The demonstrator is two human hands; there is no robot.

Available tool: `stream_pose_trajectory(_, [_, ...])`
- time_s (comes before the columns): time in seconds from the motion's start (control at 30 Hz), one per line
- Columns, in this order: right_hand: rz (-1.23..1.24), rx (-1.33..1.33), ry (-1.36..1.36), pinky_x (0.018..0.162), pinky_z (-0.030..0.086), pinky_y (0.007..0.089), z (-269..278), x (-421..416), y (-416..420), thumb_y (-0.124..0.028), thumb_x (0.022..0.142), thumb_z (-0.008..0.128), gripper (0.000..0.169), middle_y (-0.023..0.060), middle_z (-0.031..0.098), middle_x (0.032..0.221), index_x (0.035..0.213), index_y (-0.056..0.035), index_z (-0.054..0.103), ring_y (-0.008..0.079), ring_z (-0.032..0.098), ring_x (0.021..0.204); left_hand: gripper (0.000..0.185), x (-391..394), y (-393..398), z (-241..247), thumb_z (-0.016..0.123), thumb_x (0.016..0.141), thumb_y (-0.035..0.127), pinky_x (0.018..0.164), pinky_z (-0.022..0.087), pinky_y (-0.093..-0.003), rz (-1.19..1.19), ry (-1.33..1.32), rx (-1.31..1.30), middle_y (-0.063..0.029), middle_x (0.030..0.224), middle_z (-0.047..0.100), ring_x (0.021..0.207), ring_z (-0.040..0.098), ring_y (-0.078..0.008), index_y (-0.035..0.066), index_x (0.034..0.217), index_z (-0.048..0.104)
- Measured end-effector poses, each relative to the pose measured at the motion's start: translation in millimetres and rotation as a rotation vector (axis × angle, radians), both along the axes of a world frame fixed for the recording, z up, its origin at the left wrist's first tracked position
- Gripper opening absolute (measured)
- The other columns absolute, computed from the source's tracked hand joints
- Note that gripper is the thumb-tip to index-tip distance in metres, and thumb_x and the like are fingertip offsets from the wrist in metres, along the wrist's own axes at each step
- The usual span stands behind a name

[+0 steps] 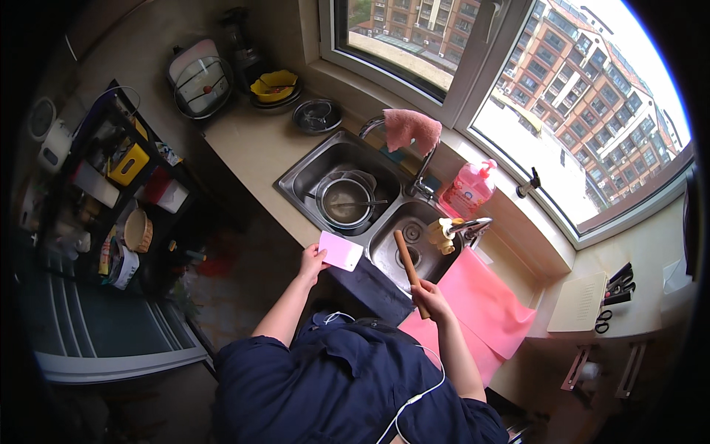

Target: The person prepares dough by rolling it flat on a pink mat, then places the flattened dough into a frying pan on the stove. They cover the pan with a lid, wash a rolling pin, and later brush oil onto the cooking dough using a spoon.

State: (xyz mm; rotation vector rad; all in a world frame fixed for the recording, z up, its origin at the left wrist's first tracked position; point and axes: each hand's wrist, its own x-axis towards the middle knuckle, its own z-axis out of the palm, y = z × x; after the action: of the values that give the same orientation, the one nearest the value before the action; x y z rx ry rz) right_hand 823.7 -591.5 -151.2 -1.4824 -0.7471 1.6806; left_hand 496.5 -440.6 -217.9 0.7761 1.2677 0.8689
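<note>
My left hand (314, 263) grips one edge of a flat pink dough scraper (340, 251), held over the front rim of the sink. A wooden rolling pin (409, 261) is in my right hand (431, 299), tilted upward with its far end above the small sink basin (383, 248). Below my right forearm, a pink pastry mat (482, 302) drapes over the counter and its front edge. In the larger basin (288, 183) sits a metal bowl (347, 203) of cloudy liquid, with a utensil handle across its rim.
A pink cloth (411, 131) hangs on the faucet beside a soap bottle (469, 190). At the back left are a yellow basin (274, 86) and a dark bowl (317, 116). Knives and scissors (603, 321) hang at a holder on the right. A loaded shelf rack (119, 183) stands left.
</note>
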Motion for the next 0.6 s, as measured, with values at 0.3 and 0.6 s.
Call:
stream_pose_trajectory(0.3, [0.04, -0.062, 0.029, 0.051, 0.043, 0.0236, -45, -87, 144, -0.025, 0.086, 0.062, 0.021, -0.0009, 0.053, 0.072, 0.086, -0.0048, 0.056, 0.0096, 0.051, 0.056, 0.024, -66, 72, 6, 0.052, 0.091, 0.01, 0.07, 0.055, -0.034, 0.081, -0.153, 0.059, -0.0103, 0.098, 0.061, 0.086, 0.062, -0.0201, -0.001, 0.112, 0.05])
stream_pose_trajectory(0.6, [-0.003, -0.116, -0.035, 0.059, 0.051, 0.0276, -72, -142, 227, -0.012, 0.08, 0.065, 0.042, 0.0064, 0.061, 0.083, 0.119, 0.0, 0.052, 0.015, 0.06, 0.069, 0.027, -160, 155, -1, 0.051, 0.092, 0.011, 0.074, 0.053, -0.0334, 0.063, -0.098, -0.041, -0.0091, 0.103, 0.06, 0.09, 0.062, -0.0189, 0.001, 0.116, 0.048])
